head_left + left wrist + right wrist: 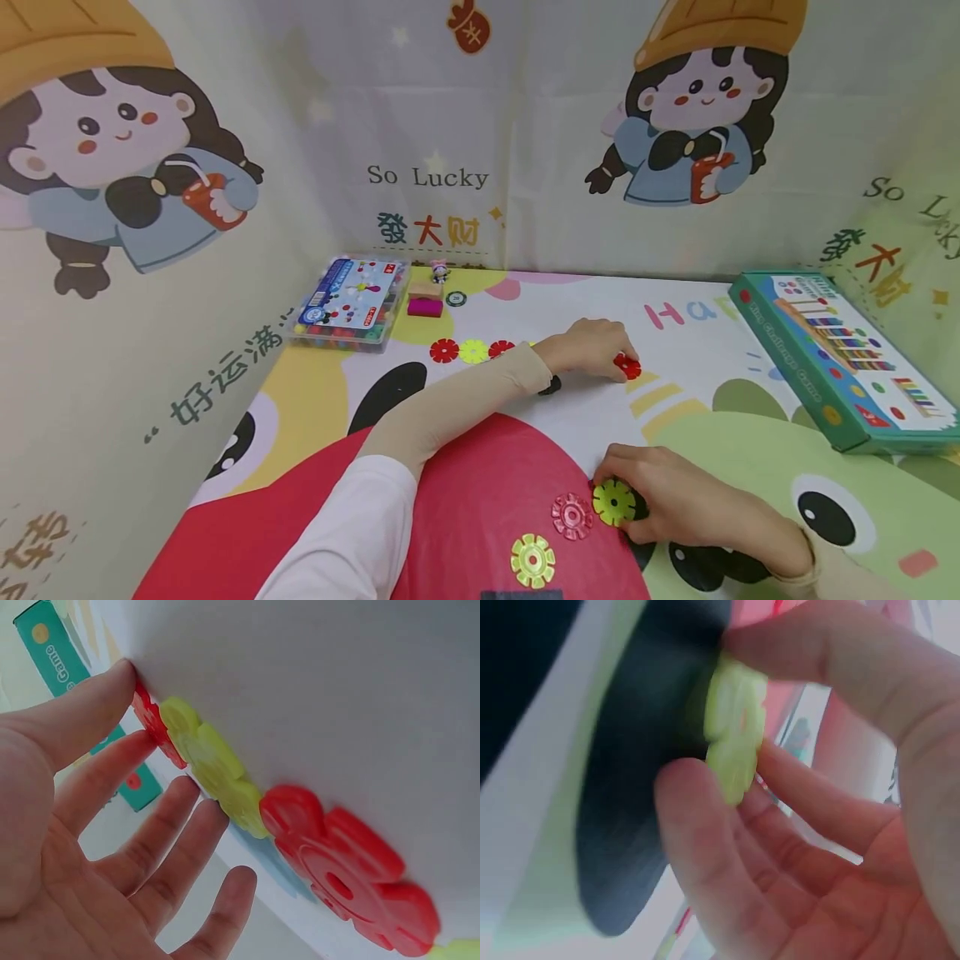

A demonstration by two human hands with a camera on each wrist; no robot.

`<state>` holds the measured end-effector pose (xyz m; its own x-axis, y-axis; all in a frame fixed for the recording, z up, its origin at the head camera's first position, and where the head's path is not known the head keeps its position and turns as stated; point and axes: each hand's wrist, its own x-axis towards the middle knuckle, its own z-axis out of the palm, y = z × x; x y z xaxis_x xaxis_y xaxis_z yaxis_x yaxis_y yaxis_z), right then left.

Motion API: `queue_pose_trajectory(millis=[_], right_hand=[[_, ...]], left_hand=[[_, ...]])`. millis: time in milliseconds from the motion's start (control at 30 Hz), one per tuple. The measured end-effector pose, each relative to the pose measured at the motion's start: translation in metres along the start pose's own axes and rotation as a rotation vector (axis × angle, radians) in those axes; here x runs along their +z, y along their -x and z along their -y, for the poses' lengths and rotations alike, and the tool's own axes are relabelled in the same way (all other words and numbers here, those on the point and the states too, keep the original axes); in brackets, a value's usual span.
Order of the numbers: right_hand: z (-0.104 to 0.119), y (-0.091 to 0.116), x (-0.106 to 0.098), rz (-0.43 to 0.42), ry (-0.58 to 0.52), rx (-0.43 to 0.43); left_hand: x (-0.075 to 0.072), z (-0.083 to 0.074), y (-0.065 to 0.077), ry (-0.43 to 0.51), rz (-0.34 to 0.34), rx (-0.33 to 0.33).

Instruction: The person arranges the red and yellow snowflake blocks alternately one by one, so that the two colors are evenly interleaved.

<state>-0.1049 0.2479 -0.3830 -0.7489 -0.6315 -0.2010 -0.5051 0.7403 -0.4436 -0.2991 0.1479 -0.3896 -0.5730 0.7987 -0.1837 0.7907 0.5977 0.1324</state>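
My left hand (596, 346) pinches a red flower-shaped plastic disc (628, 367) against the table between thumb and index finger. In the left wrist view that red disc (154, 724) stands at the end of a row, beside a yellow-green disc (214, 765) and another red disc (337, 870). Farther left along the row are a red disc (444, 351) and a yellow one (473, 351); my forearm hides part of it. My right hand (667, 496) holds a yellow-green flower disc (735, 724) by its edges, close to the tabletop. Near it lie a red disc (572, 517) and a yellow disc (532, 561).
At the back left sits a clear plastic case (348, 304) of colourful pieces, with a small figure (439, 271), a magenta block (425, 307) and a dark round token (456, 298) beside it. A green game box (847, 358) lies at the right. Printed cloth walls rise behind.
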Motion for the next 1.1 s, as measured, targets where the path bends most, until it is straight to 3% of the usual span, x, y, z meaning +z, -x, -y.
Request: queue_pose_trajectory(millis=[300, 533, 833, 967, 1100], right_hand=[[0.001, 0.006, -0.004, 0.071, -0.013, -0.035], [0.001, 0.009, -0.001, 0.067, 0.032, -0.02], [-0.002, 0.008, -0.004, 0.075, -0.004, -0.021], [-0.013, 0.008, -0.011, -0.015, 0.033, -0.039], [-0.047, 0.005, -0.031, -0.205, 0.101, -0.05]], left_hand=[[0.0, -0.003, 0.001, -0.011, 0.003, -0.006], [-0.001, -0.001, 0.001, -0.02, -0.006, 0.002], [0.0, 0.001, 0.0, -0.016, -0.002, -0.008], [0.001, 0.001, -0.001, -0.023, -0.002, -0.003], [0.0, 0.001, -0.002, -0.039, -0.006, 0.01]])
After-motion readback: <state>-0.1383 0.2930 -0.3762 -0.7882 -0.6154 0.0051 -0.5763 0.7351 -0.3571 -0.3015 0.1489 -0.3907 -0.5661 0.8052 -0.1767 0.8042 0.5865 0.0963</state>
